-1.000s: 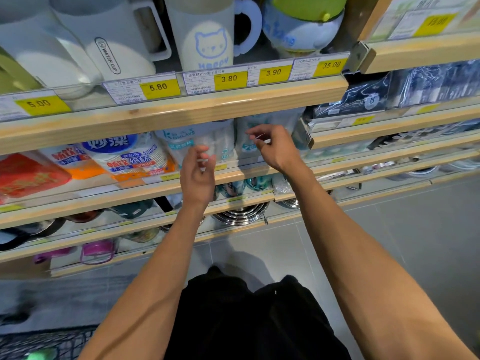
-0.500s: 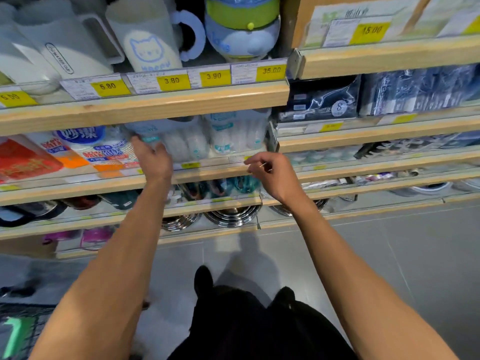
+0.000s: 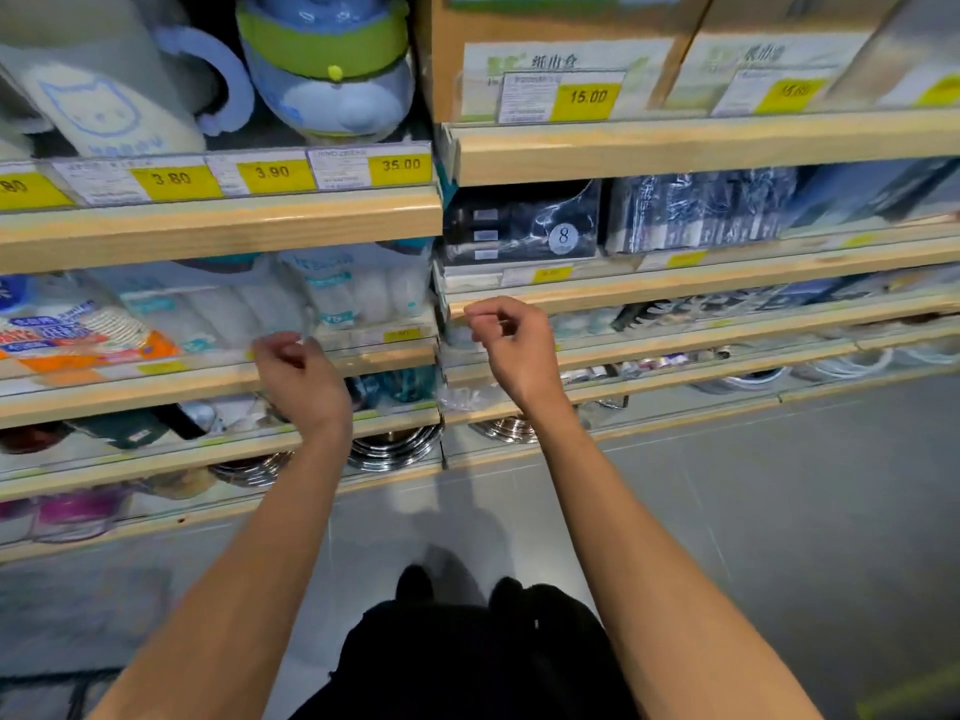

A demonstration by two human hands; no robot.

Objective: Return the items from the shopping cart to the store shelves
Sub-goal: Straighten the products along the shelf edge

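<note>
We stand close to the store shelves with both arms stretched out in front of us. Our left hand hangs at the lip of the second shelf, its fingers loosely curled just in front of the clear packs of white cups; the frame is soft there, so we cannot tell whether the fingers touch the wrapping or grip nothing at all. Our right hand hovers in front of the neighbouring bay, the fingers bent inward and the thumb close to the forefinger, and nothing shows between them. The packs of white cups lie on that second shelf behind a low clear rail, beside a blue and orange pack of paper cups, and we judge that the returned item is one of them and already sits in place. Only a corner of the shopping cart shows, low on the left, so we cannot say what is left in it. The risk we see is at the shelf front: the packs are slippery and lean forward against the rail, and a curled finger that catches the wrapping as we draw back could tip one over the rail to the floor. A snag could also knock the yellow price tags out of their strip.
</note>
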